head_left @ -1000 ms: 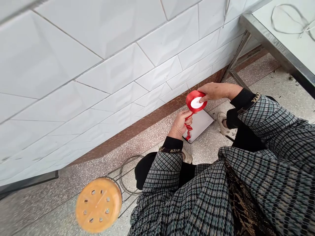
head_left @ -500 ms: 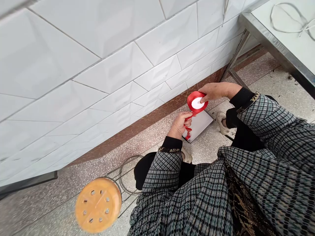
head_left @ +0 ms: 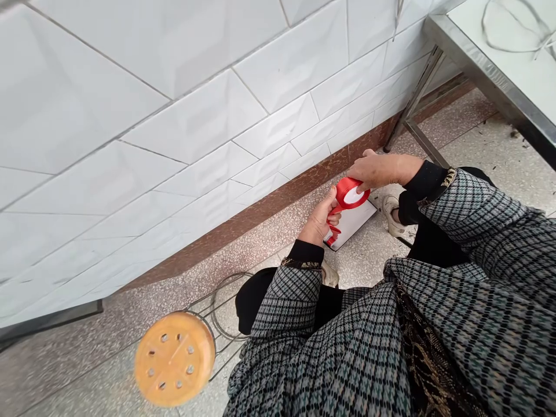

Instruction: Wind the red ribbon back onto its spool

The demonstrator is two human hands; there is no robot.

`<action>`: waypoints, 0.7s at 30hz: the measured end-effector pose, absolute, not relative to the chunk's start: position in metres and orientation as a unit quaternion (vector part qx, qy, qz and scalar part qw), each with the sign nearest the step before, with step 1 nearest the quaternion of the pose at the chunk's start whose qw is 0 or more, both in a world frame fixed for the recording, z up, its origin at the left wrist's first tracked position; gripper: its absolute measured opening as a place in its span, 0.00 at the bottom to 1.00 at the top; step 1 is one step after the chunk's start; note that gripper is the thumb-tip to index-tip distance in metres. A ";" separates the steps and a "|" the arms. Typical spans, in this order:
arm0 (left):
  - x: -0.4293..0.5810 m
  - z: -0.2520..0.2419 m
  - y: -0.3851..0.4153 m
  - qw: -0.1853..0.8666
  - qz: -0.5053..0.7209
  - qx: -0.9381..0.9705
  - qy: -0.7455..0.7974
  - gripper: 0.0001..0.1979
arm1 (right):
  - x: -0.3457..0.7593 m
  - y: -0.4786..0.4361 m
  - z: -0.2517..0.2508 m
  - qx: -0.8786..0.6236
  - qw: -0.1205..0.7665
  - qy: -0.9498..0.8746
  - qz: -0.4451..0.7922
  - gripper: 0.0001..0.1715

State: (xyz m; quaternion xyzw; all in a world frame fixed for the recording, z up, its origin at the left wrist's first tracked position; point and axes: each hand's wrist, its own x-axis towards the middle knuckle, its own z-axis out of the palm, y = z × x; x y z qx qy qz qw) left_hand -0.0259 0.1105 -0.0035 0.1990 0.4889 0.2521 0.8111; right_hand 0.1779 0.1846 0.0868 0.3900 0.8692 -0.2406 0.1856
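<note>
My right hand (head_left: 377, 168) grips a roll of red ribbon (head_left: 347, 188) by its rim, with the white core facing up toward me. Closed round the loose red ribbon (head_left: 333, 229) just below the roll is my left hand (head_left: 320, 219), its thumb raised near the roll's edge. The ribbon's free end hangs under the left fingers, over a flat white board (head_left: 354, 223) with a dark edge on the floor between my feet. My hands partly cover the board.
An orange round-topped stool (head_left: 174, 359) with wire legs stands at lower left. White wall tiles (head_left: 195, 133) rise ahead above a brown skirting (head_left: 243, 223). A metal-framed table (head_left: 482, 63) with a coiled cable (head_left: 515, 43) on it stands at upper right.
The roll has come down slightly and tilted, closer to my left hand. My left thumb has lifted toward the roll, and less ribbon shows between the two.
</note>
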 end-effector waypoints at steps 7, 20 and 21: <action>-0.029 0.000 0.115 0.816 0.216 0.187 0.502 0.34 | 0.185 0.190 0.091 0.420 0.169 0.853 -0.259 0.08; -0.017 -0.001 0.107 0.797 0.243 0.187 0.520 0.33 | 0.162 0.174 0.081 0.400 0.196 0.874 -0.195 0.05; -0.016 -0.001 0.107 0.799 0.246 0.179 0.519 0.33 | 0.161 0.173 0.080 0.399 0.192 0.876 -0.193 0.05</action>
